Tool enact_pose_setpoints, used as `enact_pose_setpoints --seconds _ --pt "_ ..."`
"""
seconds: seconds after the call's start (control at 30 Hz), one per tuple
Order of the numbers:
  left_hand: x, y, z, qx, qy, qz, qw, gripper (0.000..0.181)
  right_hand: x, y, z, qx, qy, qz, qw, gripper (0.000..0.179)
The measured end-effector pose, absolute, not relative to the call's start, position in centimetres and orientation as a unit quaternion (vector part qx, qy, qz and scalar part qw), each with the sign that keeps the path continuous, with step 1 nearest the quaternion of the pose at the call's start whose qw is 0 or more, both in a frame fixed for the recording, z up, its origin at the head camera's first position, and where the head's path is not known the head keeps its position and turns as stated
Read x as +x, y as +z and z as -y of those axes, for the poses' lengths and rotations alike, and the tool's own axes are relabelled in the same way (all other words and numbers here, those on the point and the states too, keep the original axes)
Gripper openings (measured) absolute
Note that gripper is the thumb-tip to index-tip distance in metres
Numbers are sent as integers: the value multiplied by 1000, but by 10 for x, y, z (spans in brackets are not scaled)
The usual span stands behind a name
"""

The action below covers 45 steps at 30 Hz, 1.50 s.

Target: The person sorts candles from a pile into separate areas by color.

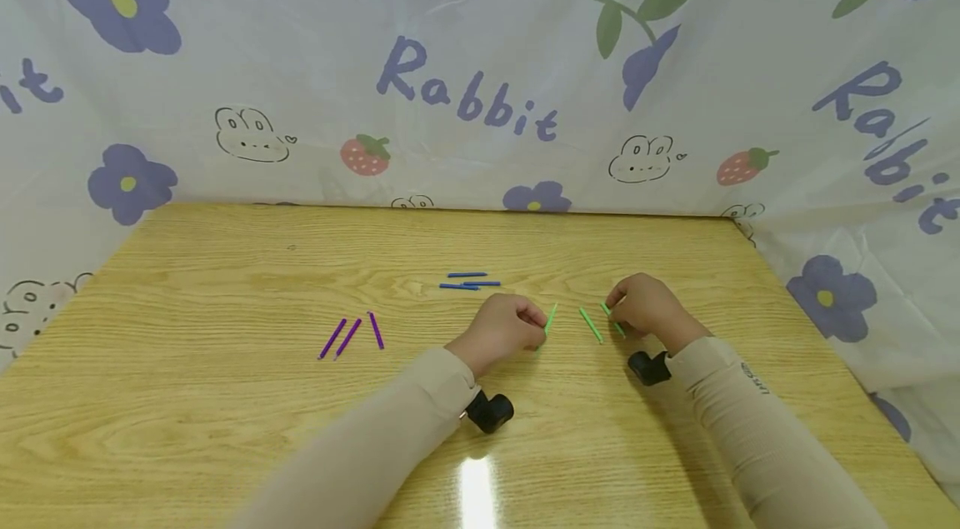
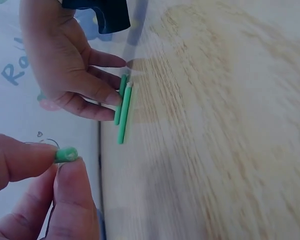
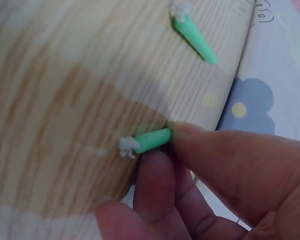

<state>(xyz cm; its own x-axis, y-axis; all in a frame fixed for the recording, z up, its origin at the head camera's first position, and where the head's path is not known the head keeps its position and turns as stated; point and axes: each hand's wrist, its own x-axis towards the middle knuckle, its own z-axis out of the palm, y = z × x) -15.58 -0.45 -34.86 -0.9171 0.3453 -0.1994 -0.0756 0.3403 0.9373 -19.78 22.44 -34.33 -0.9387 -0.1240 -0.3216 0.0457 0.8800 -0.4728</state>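
Observation:
Between thumb and forefinger, my left hand [image 1: 498, 335] pinches a thin green candle [image 2: 66, 154], seen nearly end-on in the left wrist view. My right hand [image 1: 648, 311] pinches a second green candle [image 3: 153, 140] by thumb and fingers, close over the table; a frayed white wick sticks out of its near end. A third green candle [image 1: 591, 325] lies slanted on the wood between the two hands, nearer the right one. In the right wrist view this loose candle [image 3: 196, 41] also shows a white wick.
Left of the hands, purple candles [image 1: 348, 339] lie side by side, the right one tilted the other way. Farther back, blue candles [image 1: 467, 274] lie roughly crosswise, two touching. The wooden table [image 1: 225, 429] meets a printed cloth [image 1: 480, 171] at its back edge.

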Motion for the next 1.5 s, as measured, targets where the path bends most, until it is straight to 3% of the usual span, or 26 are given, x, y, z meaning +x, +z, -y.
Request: enact_pose_setpoints --seconds 0.7,1.13,1.5 --pt "-173 -357 -34 4 583 -799 150 13 -197 -343 -229 -20 -269 -947 177 25" --pt "-177 -363 -48 33 516 -847 118 9 -198 -343 -228 -26 -260 -949 176 25" --pt "-180 -363 -55 29 490 -861 135 9 -200 -344 -229 -22 -255 -950 179 25"
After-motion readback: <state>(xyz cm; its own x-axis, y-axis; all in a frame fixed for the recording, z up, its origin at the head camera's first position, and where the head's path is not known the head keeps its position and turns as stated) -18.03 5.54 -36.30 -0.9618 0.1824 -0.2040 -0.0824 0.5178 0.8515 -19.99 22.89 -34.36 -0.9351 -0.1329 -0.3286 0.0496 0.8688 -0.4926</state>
